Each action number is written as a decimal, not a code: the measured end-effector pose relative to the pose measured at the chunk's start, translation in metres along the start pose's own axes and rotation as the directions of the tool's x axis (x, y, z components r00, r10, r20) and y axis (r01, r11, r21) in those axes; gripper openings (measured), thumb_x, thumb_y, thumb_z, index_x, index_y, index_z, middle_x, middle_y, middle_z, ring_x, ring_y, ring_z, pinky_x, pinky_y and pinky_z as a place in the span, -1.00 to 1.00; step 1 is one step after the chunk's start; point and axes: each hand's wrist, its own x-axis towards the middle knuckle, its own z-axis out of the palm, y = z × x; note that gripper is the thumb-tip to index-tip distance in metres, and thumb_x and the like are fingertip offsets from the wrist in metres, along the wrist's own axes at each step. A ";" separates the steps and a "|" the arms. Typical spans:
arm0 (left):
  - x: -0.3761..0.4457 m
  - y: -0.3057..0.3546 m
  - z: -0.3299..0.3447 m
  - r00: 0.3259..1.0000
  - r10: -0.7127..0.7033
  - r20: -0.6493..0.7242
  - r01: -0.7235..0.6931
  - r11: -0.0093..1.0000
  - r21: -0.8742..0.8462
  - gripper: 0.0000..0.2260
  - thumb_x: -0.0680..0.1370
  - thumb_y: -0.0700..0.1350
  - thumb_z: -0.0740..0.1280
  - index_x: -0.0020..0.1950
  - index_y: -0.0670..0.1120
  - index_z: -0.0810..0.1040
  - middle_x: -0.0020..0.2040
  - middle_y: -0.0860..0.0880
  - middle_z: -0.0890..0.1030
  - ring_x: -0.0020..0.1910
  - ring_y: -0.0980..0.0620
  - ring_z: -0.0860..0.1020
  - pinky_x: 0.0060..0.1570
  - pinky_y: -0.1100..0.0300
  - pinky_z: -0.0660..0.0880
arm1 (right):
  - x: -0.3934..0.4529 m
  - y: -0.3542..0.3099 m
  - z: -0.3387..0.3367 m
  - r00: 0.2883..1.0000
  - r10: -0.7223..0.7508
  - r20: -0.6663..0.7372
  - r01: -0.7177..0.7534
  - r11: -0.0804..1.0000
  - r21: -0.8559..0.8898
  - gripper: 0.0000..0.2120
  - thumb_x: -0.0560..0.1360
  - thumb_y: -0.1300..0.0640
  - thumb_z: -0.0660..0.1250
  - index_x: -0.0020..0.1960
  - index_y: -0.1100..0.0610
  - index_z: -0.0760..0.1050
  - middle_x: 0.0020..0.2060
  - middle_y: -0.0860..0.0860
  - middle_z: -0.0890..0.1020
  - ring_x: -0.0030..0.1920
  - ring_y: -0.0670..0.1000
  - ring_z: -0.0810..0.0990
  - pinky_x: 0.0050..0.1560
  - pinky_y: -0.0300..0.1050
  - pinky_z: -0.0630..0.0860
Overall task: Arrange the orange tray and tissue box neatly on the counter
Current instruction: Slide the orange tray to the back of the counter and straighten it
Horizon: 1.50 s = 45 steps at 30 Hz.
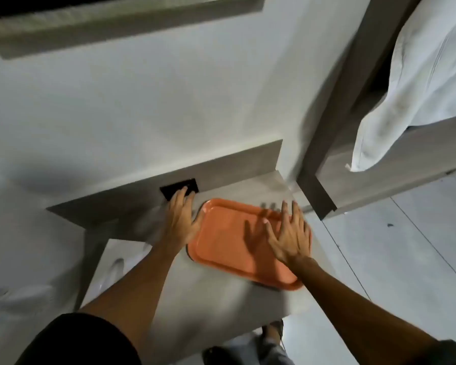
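Nearest to us are our two bare forearms, reaching over the pale grey bench (221,299). Our left hand (181,216) is open, fingers spread, beside the left edge of the flat orange plastic tray (229,248). Our right hand (290,235) is open above its right side. The tray lies empty on the bench, somewhat askew. We see no tissue box, so we judge that part remains.

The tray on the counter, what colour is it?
The tray is plain orange, with no pattern. The head view, the only one, shows it clearly.
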 end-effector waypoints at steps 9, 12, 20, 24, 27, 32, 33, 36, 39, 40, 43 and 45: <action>-0.005 -0.019 0.078 0.885 -0.387 0.259 0.369 0.922 0.115 -0.69 0.67 -0.24 0.29 0.40 -0.26 0.53 0.37 -0.34 0.60 0.38 -0.36 0.59 0.38 -0.18 0.52 | -0.038 0.063 0.038 0.869 0.494 0.021 -0.484 0.841 0.241 -0.29 0.74 0.07 0.33 0.75 0.26 0.12 0.64 0.34 0.34 0.64 0.39 0.32 0.63 0.33 0.34; -0.006 -0.028 0.091 0.877 -0.411 0.247 0.415 0.909 0.039 -0.76 0.64 -0.31 0.29 0.26 -0.31 0.63 0.28 -0.39 0.66 0.31 -0.40 0.61 0.33 -0.21 0.54 | -0.035 0.069 0.039 0.795 0.605 0.049 -0.585 0.743 0.324 -0.52 0.72 0.21 0.34 0.61 0.29 0.38 0.48 0.33 0.54 0.47 0.39 0.54 0.51 0.26 0.48; -0.025 -0.051 0.103 0.835 -0.517 0.191 0.551 0.773 -0.315 -0.87 0.62 -0.32 0.33 0.01 -0.29 0.68 -0.03 -0.34 0.73 0.03 -0.35 0.70 0.11 -0.18 0.65 | 0.003 0.065 0.045 0.798 0.602 0.025 -0.557 0.723 0.408 -0.71 0.73 0.30 0.29 0.40 0.26 0.62 0.29 0.26 0.71 0.32 0.33 0.66 0.39 0.16 0.58; -0.048 -0.056 0.099 0.770 -0.628 0.108 0.606 0.669 -0.430 -0.83 0.66 -0.27 0.32 0.05 -0.34 0.68 0.01 -0.39 0.72 0.05 -0.38 0.69 0.16 -0.23 0.64 | 0.041 0.047 0.046 0.869 0.493 0.051 -0.470 0.788 0.398 -0.75 0.74 0.27 0.32 0.37 0.24 0.65 0.26 0.25 0.75 0.29 0.32 0.71 0.39 0.23 0.62; -0.060 -0.057 0.094 0.737 -0.675 0.041 0.620 0.650 -0.440 -0.81 0.67 -0.27 0.32 0.11 -0.35 0.68 0.06 -0.39 0.71 0.10 -0.35 0.67 0.18 -0.19 0.59 | 0.069 0.028 0.049 0.920 0.388 0.056 -0.381 0.848 0.369 -0.75 0.74 0.26 0.32 0.36 0.24 0.67 0.23 0.25 0.77 0.26 0.32 0.73 0.38 0.21 0.63; -0.065 -0.070 0.097 0.693 -0.720 0.029 0.637 0.593 -0.493 -0.77 0.70 -0.25 0.30 0.14 -0.38 0.69 0.04 -0.39 0.72 0.07 -0.34 0.69 0.17 -0.19 0.60 | 0.104 0.015 0.053 0.968 0.232 0.096 -0.250 0.919 0.305 -0.74 0.74 0.25 0.35 0.38 0.23 0.68 0.21 0.24 0.79 0.23 0.30 0.76 0.36 0.18 0.66; -0.065 -0.071 0.099 0.679 -0.734 0.022 0.643 0.580 -0.499 -0.76 0.70 -0.24 0.30 0.13 -0.38 0.69 0.03 -0.39 0.72 0.06 -0.34 0.69 0.14 -0.14 0.58 | 0.108 0.013 0.055 0.969 0.222 0.105 -0.244 0.919 0.309 -0.74 0.74 0.25 0.35 0.38 0.23 0.68 0.21 0.24 0.79 0.24 0.30 0.75 0.36 0.18 0.67; -0.062 -0.076 0.107 0.656 -0.755 0.001 0.651 0.565 -0.508 -0.78 0.70 -0.24 0.31 0.12 -0.37 0.70 0.00 -0.37 0.73 0.03 -0.32 0.70 0.04 0.01 0.49 | 0.109 0.012 0.061 0.965 0.231 0.123 -0.260 0.906 0.335 -0.73 0.74 0.25 0.35 0.40 0.23 0.67 0.24 0.24 0.78 0.26 0.31 0.74 0.38 0.22 0.66; -0.064 -0.084 0.118 0.659 -0.751 -0.037 0.636 0.583 -0.506 -0.78 0.71 -0.22 0.31 0.15 -0.33 0.69 0.04 -0.35 0.72 0.07 -0.33 0.69 0.08 -0.01 0.52 | 0.105 0.017 0.065 0.964 0.243 0.109 -0.266 0.892 0.365 -0.72 0.73 0.22 0.37 0.42 0.24 0.65 0.25 0.25 0.77 0.27 0.33 0.73 0.38 0.26 0.66; -0.068 -0.084 0.122 0.670 -0.739 -0.068 0.620 0.608 -0.496 -0.78 0.72 -0.21 0.30 0.20 -0.32 0.67 0.09 -0.35 0.71 0.12 -0.34 0.68 0.15 -0.08 0.55 | 0.101 0.020 0.066 0.969 0.228 0.094 -0.247 0.891 0.380 -0.70 0.73 0.20 0.37 0.44 0.24 0.62 0.27 0.26 0.75 0.28 0.34 0.72 0.37 0.28 0.66; -0.084 -0.079 0.137 0.714 -0.687 -0.135 0.573 0.684 -0.452 -0.57 0.73 -0.02 0.26 0.52 -0.24 0.49 0.46 -0.32 0.52 0.47 -0.32 0.48 0.47 -0.21 0.44 | 0.079 0.028 0.069 0.997 0.069 0.019 -0.071 0.940 0.334 -0.54 0.75 0.10 0.36 0.59 0.25 0.45 0.46 0.31 0.56 0.43 0.38 0.58 0.45 0.39 0.56; -0.098 -0.072 0.146 0.785 -0.608 -0.118 0.538 0.765 -0.354 -0.37 0.69 0.16 0.20 0.69 -0.11 0.25 0.68 -0.22 0.29 0.66 -0.23 0.27 0.60 -0.20 0.29 | 0.056 0.038 0.074 0.984 -0.176 -0.020 0.176 0.965 0.195 -0.44 0.76 -0.02 0.29 0.69 0.19 0.33 0.62 0.26 0.41 0.60 0.32 0.41 0.61 0.42 0.36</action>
